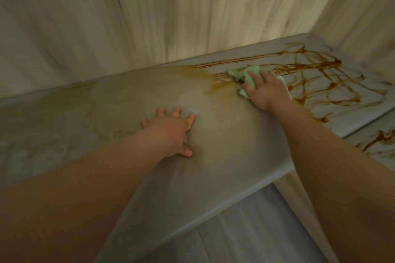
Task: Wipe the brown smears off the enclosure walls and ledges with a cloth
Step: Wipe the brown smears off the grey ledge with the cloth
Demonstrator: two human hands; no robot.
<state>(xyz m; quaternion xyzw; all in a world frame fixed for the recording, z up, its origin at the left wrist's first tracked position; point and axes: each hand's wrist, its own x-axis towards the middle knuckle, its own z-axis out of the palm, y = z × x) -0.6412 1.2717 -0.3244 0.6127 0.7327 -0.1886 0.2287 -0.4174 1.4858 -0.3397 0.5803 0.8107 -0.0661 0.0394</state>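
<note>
- From the head view, the grey ledge (213, 166) is running slantwise across the enclosure, meeting the pale wood-grain back wall (149, 17) along its far edge and the side wall (363, 6) at the right corner.
- Its near edge is dropping off to the grey floor (245, 230), and a lower step (361, 156) is sitting just beyond its right end.
- The left hand (171, 132) is lying flat on the middle of the ledge, fingers spread and straight, holding nothing.
- The right hand (265, 92) is pressing down on a pale green cloth (252, 72) with fingers splayed and fairly straight, not curled round it; the cloth is bunching out past the fingertips, close to the back edge.
- There is bare ledge between the two hands, and more room to the left.
- The brown smears (320, 79) are looping in thin dark lines over the right part of the ledge, from the cloth to the corner, with streaks lying along the back edge.
- More brown marks are showing on the lower step.
- Left of the cloth a hazy tan film (192, 83) is spreading over the surface.
</note>
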